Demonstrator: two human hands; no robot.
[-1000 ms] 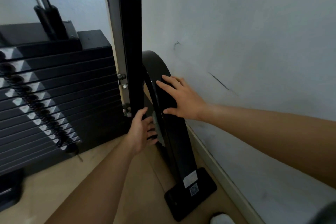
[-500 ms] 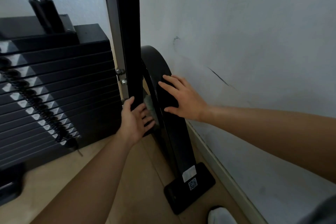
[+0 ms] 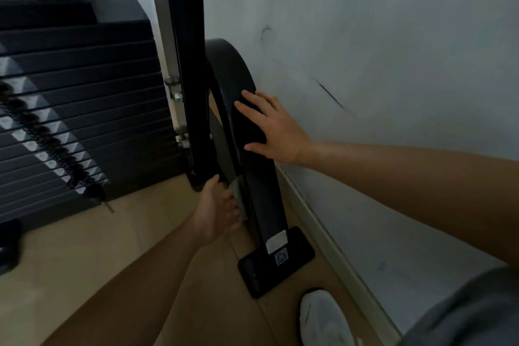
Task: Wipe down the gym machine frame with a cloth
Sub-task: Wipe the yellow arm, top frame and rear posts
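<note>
The gym machine frame is black: an upright post [image 3: 188, 64] and a curved leg [image 3: 247, 154] that arcs down to a flat foot [image 3: 297, 258] by the wall. My right hand [image 3: 273, 129] rests flat on the outer face of the curved leg, fingers straight. My left hand [image 3: 217, 212] is low between post and leg, pressing a small grey cloth [image 3: 238, 199] against the leg's inner side. Only a strip of the cloth shows beside my fingers.
A black weight stack [image 3: 78, 109] with its selector pin stands left of the post. The white wall [image 3: 365, 64] and skirting run close along the right. My white shoe [image 3: 323, 320] stands on the wooden floor [image 3: 98, 255] near the foot.
My left hand went up along the frame, then slid down to near the base of the post with the cloth. My right hand stayed on the curved leg.
</note>
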